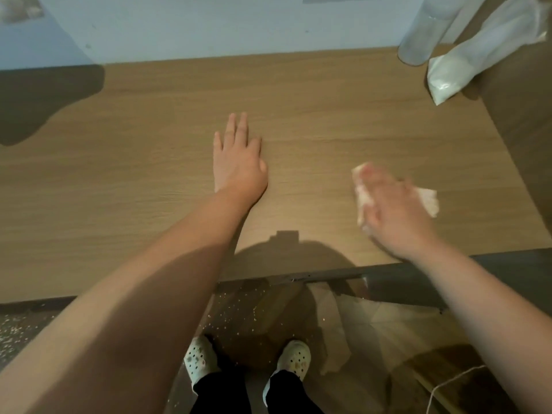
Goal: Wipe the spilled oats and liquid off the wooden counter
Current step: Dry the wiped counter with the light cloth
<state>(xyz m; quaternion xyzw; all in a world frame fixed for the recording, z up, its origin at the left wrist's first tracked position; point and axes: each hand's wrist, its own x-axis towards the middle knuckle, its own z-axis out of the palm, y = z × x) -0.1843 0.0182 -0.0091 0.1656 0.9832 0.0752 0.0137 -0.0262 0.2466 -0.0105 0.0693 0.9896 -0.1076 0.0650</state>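
Left hand [239, 156]: flat on the wooden table [134, 174], middle of the frame, fingers straight, holding nothing.
Right hand [394, 210]: lower right, fingers pressing a white crumpled paper towel [428, 200] onto the table.
Oats [239, 318]: scattered on the floor [373, 324], bottom middle.

Left hand [239, 158] is laid flat at counter [119, 180] centre. Right hand [394, 216] is pressed on cloth [428, 200], near-right. Jar [424, 34] & bag [466, 64] are stood far-right. Oats [239, 315] are scattered on floor below near edge.

A pale blue-grey wall [185, 25] rises behind the light wooden tabletop [119, 174]; below, a shadowed brown wood-plank floor [397, 333].
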